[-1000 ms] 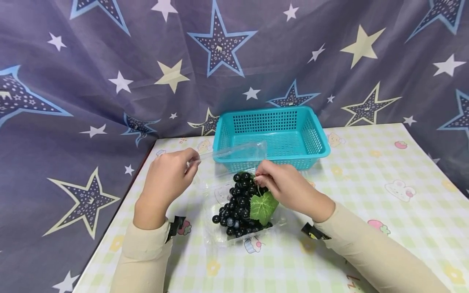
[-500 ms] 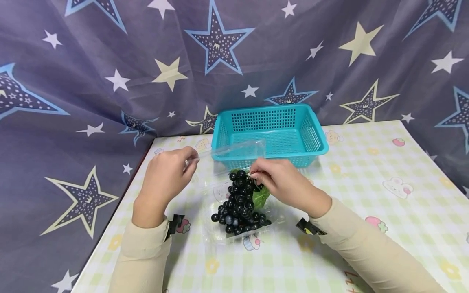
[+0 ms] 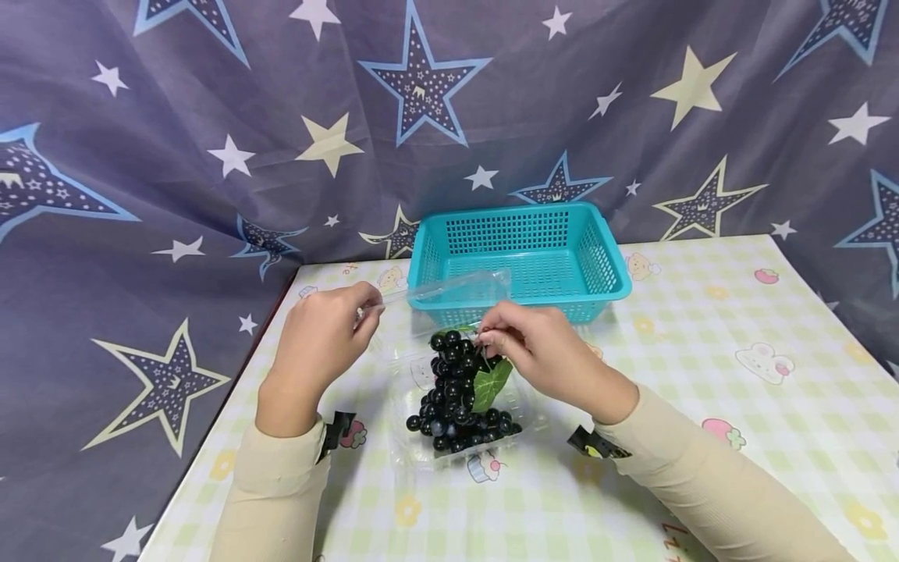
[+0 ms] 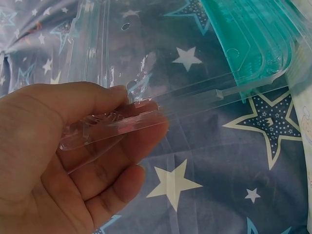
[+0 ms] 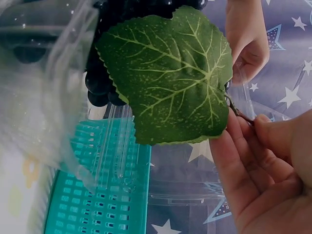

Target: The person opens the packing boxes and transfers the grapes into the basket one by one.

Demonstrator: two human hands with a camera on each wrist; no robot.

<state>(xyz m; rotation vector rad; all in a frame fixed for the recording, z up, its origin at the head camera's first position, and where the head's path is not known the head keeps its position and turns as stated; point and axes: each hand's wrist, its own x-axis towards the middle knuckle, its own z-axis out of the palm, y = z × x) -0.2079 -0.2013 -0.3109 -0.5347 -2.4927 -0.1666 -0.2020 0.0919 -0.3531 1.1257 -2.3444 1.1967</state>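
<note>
**Lid held up, grapes pinched by the stem**

Over on the left, the left hand pinches the corner of the clear lid between thumb and fingers, and the left wrist view shows that edge of the lid clamped tight, thumb on top, fingers curled beneath. The lid stands raised, stretching from that hand across toward the front wall of the basket. Cream sleeves cover both forearms, each with a dark strap at the wrist.

In the middle, the clear box sits on the surface, a checked cloth with small cartoon prints. In it lies the bunch of grapes, dark and glossy, its lower end down in the box and its top end lifted toward the fingers above. A green leaf hangs against the right side of the bunch; the right wrist view shows it broad and veined, right in front of the camera.

Just right of the bunch, the right hand has fingertips closed on the thin stem at the top of the grapes, a fine pinch between thumb and forefinger.

Behind it all, the teal basket stands near the back edge of the surface, just beyond the box. A star-print curtain hangs behind.
</note>
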